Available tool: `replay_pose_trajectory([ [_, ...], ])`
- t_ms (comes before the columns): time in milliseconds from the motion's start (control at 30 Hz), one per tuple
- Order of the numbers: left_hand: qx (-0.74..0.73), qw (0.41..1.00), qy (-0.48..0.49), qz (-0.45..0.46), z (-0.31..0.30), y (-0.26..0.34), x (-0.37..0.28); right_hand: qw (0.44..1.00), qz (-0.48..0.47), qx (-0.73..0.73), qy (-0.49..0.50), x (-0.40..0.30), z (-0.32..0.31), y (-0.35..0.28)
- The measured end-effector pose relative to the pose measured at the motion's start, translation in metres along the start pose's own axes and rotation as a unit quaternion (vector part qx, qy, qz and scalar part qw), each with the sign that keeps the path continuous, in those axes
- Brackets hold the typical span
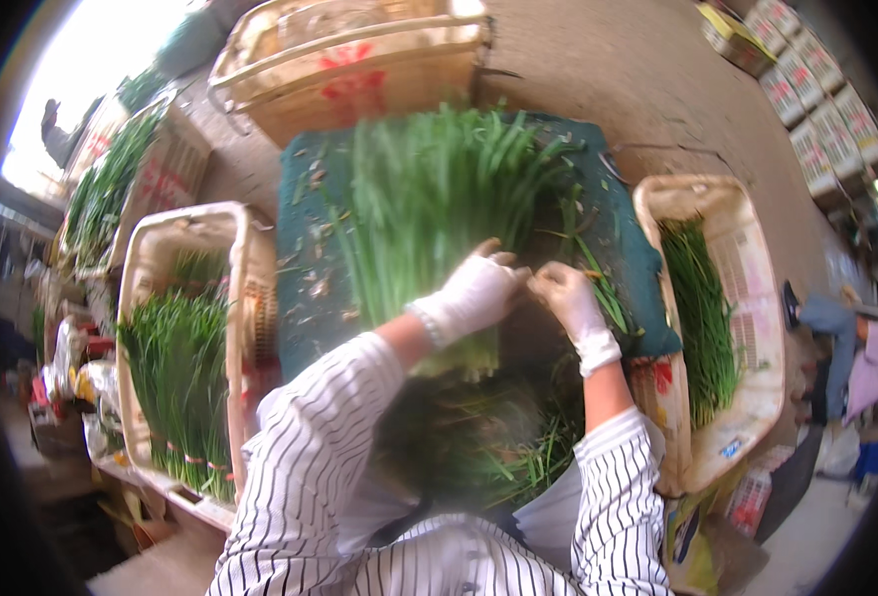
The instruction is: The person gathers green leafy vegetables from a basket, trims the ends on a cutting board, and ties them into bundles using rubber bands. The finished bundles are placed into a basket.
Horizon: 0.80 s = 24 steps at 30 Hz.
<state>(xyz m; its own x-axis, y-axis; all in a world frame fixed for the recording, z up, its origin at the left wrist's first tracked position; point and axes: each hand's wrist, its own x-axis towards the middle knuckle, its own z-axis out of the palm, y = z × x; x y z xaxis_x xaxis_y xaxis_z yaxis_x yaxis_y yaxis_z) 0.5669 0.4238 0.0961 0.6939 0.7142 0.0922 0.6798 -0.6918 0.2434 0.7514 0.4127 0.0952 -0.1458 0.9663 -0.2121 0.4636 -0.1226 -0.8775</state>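
A thick heap of long green garlic chives (439, 201) lies on a board covered in dark green cloth (308, 298) before me. My left hand (476, 294), in a white fingertip-less glove, is over the right part of the heap with its fingers curled. Just right of it, my right hand (569, 298), gloved alike, has its fingers bent towards the thumb. The fingertips of both hands nearly meet; blur hides whether anything thin is between them. Pale stem ends (476, 365) show below my left wrist. A few loose leaves (603, 287) lie beside my right hand.
Left of the board, a plastic crate (237, 357) holds banded chives; another crate (763, 335) with chives stands right. A large crate (364, 82) sits beyond the board. Leaf scraps (498, 439) lie close to my lap. A seated person (856, 350) is at far right, near stacked boxes (819, 89).
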Motion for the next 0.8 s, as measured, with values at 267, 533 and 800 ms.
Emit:
replay_pose_trajectory([
  [267, -0.229, 0.937, 0.261, -0.044, 0.0, 0.011, -0.006, 0.918, 0.039, 0.388, 0.075, -0.023, 0.026, 0.003],
  [533, -0.248, 0.828, 0.478, -0.153, -0.042, 0.037, -0.035, 0.977, -0.127, 0.153, 0.074, -0.015, 0.053, -0.013],
  [800, -0.51, 0.336, 0.643, -0.462, 0.071, -0.025, -0.16, 0.979, -0.167, -0.11, 0.033, 0.003, 0.057, -0.039],
])
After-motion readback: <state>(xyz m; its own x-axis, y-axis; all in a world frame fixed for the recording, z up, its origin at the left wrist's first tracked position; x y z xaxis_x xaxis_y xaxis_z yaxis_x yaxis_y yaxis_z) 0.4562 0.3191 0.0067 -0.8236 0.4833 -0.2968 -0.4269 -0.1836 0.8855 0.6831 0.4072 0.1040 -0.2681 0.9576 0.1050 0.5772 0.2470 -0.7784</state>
